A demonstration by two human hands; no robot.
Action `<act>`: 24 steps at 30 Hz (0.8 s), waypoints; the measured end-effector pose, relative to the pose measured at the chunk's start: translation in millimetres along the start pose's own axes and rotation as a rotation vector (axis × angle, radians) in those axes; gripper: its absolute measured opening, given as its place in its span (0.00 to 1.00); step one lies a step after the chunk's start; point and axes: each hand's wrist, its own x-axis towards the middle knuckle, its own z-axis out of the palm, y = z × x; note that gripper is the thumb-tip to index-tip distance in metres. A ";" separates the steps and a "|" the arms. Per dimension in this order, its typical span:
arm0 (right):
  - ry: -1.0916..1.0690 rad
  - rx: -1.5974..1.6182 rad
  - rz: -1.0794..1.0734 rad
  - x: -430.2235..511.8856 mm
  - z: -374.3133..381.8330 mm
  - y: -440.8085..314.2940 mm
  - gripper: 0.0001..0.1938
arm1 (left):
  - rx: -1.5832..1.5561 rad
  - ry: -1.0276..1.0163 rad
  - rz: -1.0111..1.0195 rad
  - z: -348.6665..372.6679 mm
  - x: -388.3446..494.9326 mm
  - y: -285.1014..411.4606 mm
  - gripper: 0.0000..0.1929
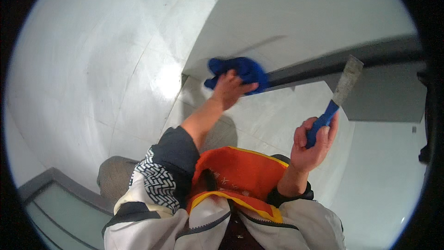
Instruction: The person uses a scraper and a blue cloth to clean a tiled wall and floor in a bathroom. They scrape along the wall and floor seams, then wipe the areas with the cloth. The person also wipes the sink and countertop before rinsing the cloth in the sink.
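Note:
My left hand [231, 90] reaches forward and presses a crumpled blue cloth [248, 71] against a grey wall surface [305, 10], just at the end of a dark grey ledge. The fingers are spread over the cloth and slightly blurred. To the right, my right hand [312, 146] is closed around the blue handle of a flat scraper [348, 80]. Its worn metal blade points up and away from me, in front of the dark ledge, and I cannot tell whether it touches anything.
Pale, glossy wall tiles [104, 48] rise on the left. The dark grey ledge [322, 64] runs right from the cloth. Light floor tiles [256, 121] lie below. A grey-framed panel [59, 194] stands at lower left. An orange apron [242, 170] with yellow trim hangs from my front.

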 end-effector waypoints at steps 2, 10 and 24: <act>0.017 -0.008 -0.040 -2.2 -0.2 -2.8 0.25 | 0.098 0.258 -0.108 23.4 -17.0 -22.1 0.31; 0.146 0.054 -0.024 -9.7 4.3 0.3 0.25 | -0.533 1.485 -0.079 -150.4 -5.6 -14.7 0.25; 0.149 0.136 -0.075 -6.7 21.2 -2.7 0.25 | 0.557 0.685 0.572 -67.2 27.9 -36.7 0.16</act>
